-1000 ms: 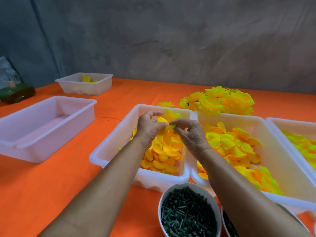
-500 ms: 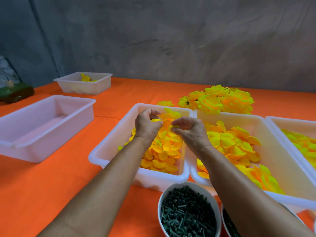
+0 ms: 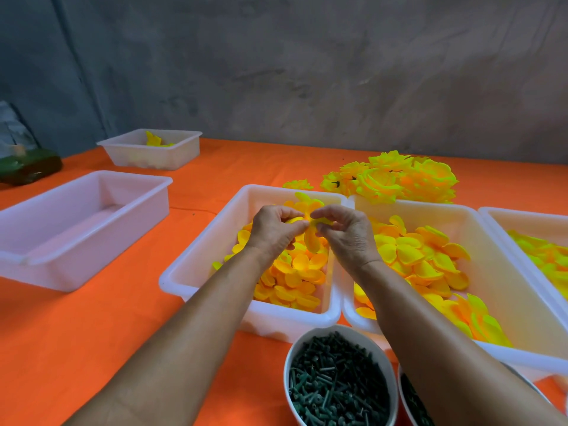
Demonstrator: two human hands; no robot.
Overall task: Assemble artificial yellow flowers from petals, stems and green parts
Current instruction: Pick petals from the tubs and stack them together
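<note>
While left hand pinches, right hand holds curved yellow petals

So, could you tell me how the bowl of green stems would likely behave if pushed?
The bowl looks heaped with small stems, so probably fairly heavy. Its broad form suggests it would slide on the cloth rather than tip. Loose top stems might spill.

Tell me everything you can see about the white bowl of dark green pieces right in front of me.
The white bowl stands upright on the orange tablecloth, at the bottom of the view, just in front of the white tray of small yellow petals. It looks like smooth plastic or ceramic with a rounded rim, and the frame cuts off its lower part. It is heaped with short dark green stem pieces, some with flared ends, lying jumbled. A second bowl sits close on its right. Neither hand touches it.
</note>
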